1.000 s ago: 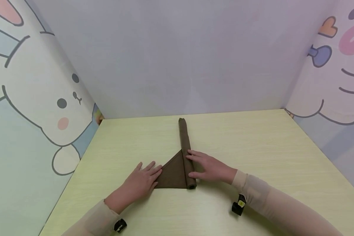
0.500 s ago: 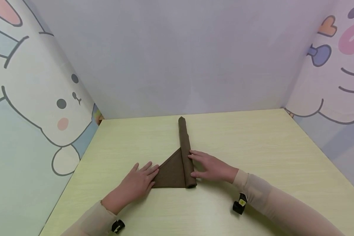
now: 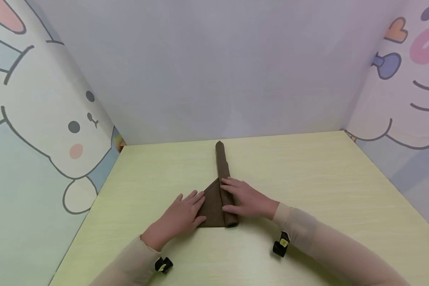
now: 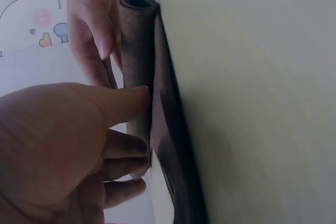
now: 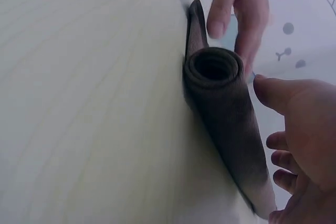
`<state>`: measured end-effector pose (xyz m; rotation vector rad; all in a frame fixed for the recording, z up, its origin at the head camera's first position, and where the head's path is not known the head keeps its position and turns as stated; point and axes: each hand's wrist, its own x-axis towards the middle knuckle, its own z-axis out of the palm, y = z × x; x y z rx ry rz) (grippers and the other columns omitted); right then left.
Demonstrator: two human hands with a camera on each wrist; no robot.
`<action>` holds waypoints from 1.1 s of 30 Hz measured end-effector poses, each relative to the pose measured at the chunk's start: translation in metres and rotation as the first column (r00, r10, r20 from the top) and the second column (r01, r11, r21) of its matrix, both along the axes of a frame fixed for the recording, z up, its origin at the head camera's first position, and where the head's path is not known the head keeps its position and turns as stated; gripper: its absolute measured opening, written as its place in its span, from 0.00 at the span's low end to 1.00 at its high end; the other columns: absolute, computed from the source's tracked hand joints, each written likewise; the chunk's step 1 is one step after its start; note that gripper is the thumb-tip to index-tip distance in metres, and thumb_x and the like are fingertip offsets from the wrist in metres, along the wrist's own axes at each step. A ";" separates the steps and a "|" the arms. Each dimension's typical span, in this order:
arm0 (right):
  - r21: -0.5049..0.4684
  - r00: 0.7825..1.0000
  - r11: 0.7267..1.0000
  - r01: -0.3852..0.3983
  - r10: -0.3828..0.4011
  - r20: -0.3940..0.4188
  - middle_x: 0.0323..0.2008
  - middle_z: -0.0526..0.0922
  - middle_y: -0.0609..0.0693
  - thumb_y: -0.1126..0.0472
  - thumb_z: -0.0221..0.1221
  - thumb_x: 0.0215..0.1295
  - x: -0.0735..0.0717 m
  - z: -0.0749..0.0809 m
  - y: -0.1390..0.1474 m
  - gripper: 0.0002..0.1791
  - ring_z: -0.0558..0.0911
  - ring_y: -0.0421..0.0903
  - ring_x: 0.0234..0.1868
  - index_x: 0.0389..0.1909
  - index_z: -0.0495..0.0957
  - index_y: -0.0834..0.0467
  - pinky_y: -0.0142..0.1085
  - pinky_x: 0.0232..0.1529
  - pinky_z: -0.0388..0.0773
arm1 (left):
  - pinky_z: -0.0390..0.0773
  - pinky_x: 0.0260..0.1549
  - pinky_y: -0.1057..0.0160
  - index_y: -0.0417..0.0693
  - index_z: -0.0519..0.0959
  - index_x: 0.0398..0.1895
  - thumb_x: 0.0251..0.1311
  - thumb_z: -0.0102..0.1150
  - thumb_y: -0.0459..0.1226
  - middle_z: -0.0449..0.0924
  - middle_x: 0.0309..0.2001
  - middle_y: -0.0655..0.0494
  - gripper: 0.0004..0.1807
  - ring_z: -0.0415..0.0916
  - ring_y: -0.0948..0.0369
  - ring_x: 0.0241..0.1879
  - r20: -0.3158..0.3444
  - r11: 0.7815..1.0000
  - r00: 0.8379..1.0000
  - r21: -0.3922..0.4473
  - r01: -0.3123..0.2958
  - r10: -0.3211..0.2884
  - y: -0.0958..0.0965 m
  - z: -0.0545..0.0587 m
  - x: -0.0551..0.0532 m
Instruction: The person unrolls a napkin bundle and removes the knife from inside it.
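A dark brown cloth, perhaps a napkin, lies mid-table in the head view. Its right part is a narrow roll [image 3: 221,161] pointing away from me, and a flat triangular flap [image 3: 212,212] spreads out on the left. My left hand [image 3: 178,218] rests over the flap's left side with fingers extended, hiding its outer corner. Across the roll's near half lies my right hand [image 3: 252,200], fingers loosely extended over the top. The right wrist view shows the hollow spiral end of the roll [image 5: 223,108], with the thumb [image 5: 273,93] just beside it.
A pale wood-grain table [image 3: 289,163] carries the cloth. A plain light wall [image 3: 214,71] rises behind it. Side panels bear a cartoon rabbit [image 3: 57,131] and a pig [image 3: 427,43]. Small black devices [image 3: 281,244] hang at both wrists.
My left hand has shifted right, further over the flap, after a slight move left. The right hand has moved a little left, from the roll's right side onto its top. Less flap shows.
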<state>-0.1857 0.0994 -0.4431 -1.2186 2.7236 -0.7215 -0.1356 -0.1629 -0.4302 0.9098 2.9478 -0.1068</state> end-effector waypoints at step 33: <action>0.077 0.999 0.996 0.050 -0.049 -0.009 0.75 0.52 0.52 0.32 0.54 0.62 -0.011 -0.006 0.002 0.48 0.49 0.53 0.75 0.73 0.56 0.59 0.63 0.64 0.52 | 0.57 0.62 0.37 0.40 0.61 0.71 0.61 0.49 0.65 0.53 0.73 0.47 0.47 0.49 0.48 0.72 0.131 0.994 0.986 0.015 -0.107 0.104 0.028 -0.006 -0.009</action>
